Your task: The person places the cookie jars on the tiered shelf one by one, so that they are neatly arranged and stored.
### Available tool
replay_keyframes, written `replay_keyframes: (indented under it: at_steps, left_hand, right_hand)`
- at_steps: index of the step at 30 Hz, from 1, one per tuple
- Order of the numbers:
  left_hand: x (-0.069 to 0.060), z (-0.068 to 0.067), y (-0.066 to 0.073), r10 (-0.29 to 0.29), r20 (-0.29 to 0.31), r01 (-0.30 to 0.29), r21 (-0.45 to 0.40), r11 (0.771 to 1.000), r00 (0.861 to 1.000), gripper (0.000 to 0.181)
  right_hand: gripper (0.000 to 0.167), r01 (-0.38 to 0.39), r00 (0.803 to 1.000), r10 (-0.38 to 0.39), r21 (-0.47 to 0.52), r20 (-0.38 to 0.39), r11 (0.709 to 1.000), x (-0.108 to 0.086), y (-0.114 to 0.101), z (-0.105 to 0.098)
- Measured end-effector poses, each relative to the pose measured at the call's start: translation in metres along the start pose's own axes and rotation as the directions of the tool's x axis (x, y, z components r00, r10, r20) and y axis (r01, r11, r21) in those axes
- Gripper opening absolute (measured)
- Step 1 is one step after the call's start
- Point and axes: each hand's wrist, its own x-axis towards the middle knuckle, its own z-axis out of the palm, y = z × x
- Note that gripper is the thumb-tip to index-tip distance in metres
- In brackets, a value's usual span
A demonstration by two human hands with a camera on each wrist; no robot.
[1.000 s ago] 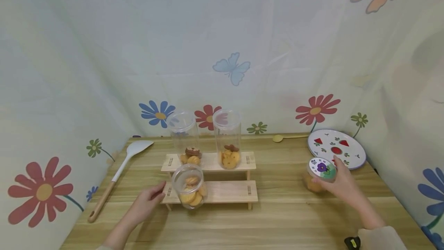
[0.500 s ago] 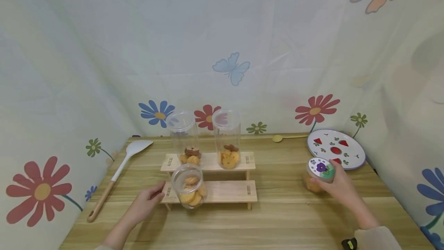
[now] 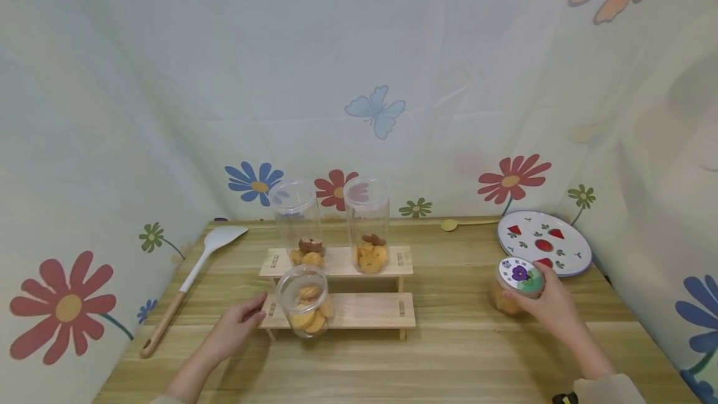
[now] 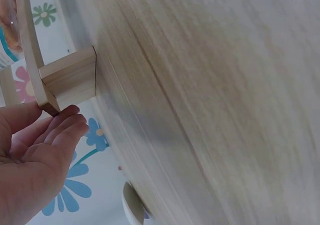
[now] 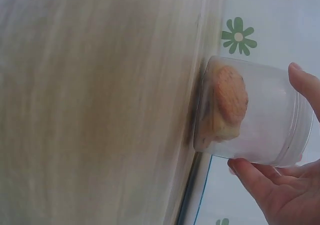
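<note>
My left hand (image 3: pixel 237 326) pinches the left end of the lower step of a two-tier wooden rack (image 3: pixel 370 310). In the left wrist view, the thumb and fingertips meet at the corner of the board (image 4: pixel 31 45). On that step stands a short clear jar (image 3: pixel 305 301) of cookies. Two tall clear jars, a left one (image 3: pixel 296 223) and a right one (image 3: pixel 368 223), stand on the upper step with cookies at the bottom. My right hand (image 3: pixel 552 301) grips a lidded jar (image 5: pixel 265 110) with cookies inside, upright on the table; its lid (image 3: pixel 520 275) bears a purple flower.
A white spatula (image 3: pixel 193 276) with a wooden handle lies along the left side. At the back right are a small gold spoon (image 3: pixel 450 224) and a white plate (image 3: pixel 572 245) with red fruit patterns. A flowered curtain (image 3: pixel 437 80) borders the wooden table (image 3: pixel 392 373).
</note>
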Motion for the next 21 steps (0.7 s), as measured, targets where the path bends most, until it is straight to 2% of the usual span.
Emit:
replay_keyframes:
  at_steps: [8,16,21]
  left_hand:
    - [0.002,0.000,-0.006,-0.010,0.004,0.010,-0.002,1.000,1.000,0.043]
    - [0.002,0.001,-0.006,-0.001,0.004,0.001,-0.004,1.000,1.000,0.044]
    - [0.001,0.001,-0.005,-0.014,0.008,0.014,-0.007,1.000,1.000,0.044]
  right_hand:
    - [0.105,0.067,0.995,-0.068,-0.012,-0.067,0.998,-0.007,-0.017,-0.004]
    - [0.105,0.119,0.992,-0.120,-0.022,-0.040,0.993,-0.019,-0.047,-0.008]
    - [0.102,0.183,0.981,-0.183,-0.005,-0.058,0.983,-0.028,-0.062,-0.006]
